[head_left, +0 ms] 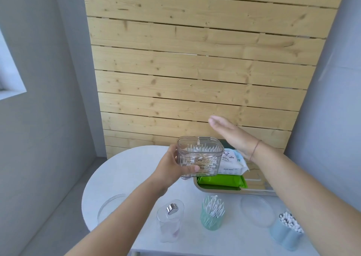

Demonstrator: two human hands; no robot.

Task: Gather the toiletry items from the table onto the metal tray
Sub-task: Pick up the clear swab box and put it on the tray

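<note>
One white round tabletop (125, 170), set before a pale plank wall (195, 60). Metal tray (259, 191) at far right of tabletop, partly hidden behind right forearm; holding green flat packet (220, 181) with white wipes pack (232, 164) stacked on top. Clear lidded box of wooden-stemmed cotton swabs (200, 157), lifted off the tabletop, just left of the tray's left end and partly overlapping the wipes pack in view; left hand (172, 168) with grip clenched around its left side, thumb across the front. Right hand (232, 134) raised above the tray, grip released, fingers straight and together, touching nothing. Near edge of tabletop, left to right: clear round lid (109, 207); clear container with chrome-knobbed lid (170, 220); green cup of white swabs (213, 212); clear oval lid (256, 212); blue cup of swabs (287, 230). All five standing apart from the tray.
</note>
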